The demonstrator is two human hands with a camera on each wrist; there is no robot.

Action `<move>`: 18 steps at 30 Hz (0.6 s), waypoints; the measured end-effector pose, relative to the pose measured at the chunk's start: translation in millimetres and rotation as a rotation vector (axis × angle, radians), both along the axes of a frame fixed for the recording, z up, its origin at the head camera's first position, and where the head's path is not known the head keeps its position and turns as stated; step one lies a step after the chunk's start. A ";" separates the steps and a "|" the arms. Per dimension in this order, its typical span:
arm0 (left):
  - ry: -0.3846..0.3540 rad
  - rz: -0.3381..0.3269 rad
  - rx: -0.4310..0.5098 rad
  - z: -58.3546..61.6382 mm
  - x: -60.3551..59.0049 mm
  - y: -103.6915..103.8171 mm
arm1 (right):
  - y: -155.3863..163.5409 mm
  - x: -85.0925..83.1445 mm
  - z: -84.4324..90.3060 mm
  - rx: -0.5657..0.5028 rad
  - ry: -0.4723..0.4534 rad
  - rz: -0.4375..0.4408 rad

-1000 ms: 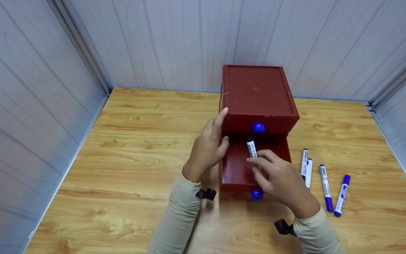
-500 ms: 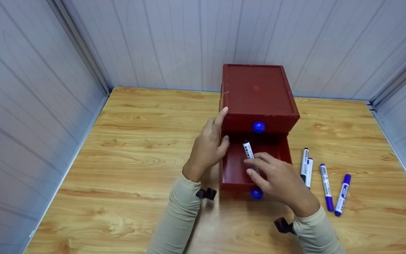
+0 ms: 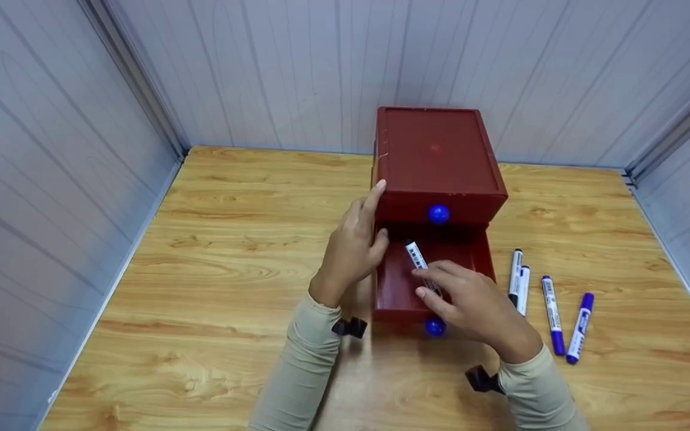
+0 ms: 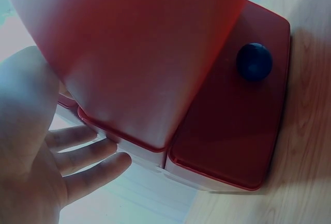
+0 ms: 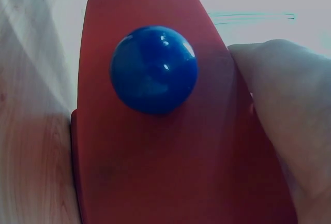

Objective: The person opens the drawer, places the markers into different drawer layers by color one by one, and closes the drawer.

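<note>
A dark red two-drawer box (image 3: 438, 158) stands on the wooden table (image 3: 231, 251). Its lower drawer (image 3: 396, 287) is pulled out, with a blue knob (image 3: 435, 327) on its front; the upper drawer's blue knob (image 3: 438, 214) shows above it. My right hand (image 3: 462, 302) pinches a white marker (image 3: 417, 260) and holds it tilted over the open drawer. My left hand (image 3: 354, 248) rests with straight fingers against the box's left side. In the right wrist view the drawer front (image 5: 170, 157) and its knob (image 5: 154, 70) fill the frame. The left wrist view shows my fingers (image 4: 90, 154) at the box's edge.
Several white and blue markers (image 3: 551, 311) lie on the table right of the drawer. Pale panelled walls (image 3: 51, 149) close in the table on the left, back and right.
My right hand has shifted the marker slightly left and tilted it more over the open drawer. The left hand has stayed against the box.
</note>
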State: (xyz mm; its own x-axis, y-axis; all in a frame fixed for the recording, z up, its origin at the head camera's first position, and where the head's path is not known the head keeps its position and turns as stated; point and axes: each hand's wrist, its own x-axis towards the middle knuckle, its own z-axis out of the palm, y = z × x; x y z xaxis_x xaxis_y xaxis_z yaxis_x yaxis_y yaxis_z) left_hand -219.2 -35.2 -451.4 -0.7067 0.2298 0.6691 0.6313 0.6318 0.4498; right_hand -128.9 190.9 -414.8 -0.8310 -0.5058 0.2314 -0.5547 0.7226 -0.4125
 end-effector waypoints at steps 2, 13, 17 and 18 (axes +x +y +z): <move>0.001 -0.001 0.003 -0.5 -0.3 0.7 | -0.5 -0.4 1.1 0.011 -0.013 -0.003; -0.009 -0.003 0.004 0.1 -0.4 -0.3 | -1.3 -1.0 1.6 0.010 0.001 -0.017; -0.011 -0.007 0.007 0.3 -0.1 -0.5 | 4.0 -1.3 3.8 -0.049 0.079 0.009; -0.011 -0.007 0.008 0.3 0.1 -0.5 | 6.1 -1.2 4.7 -0.070 0.097 0.016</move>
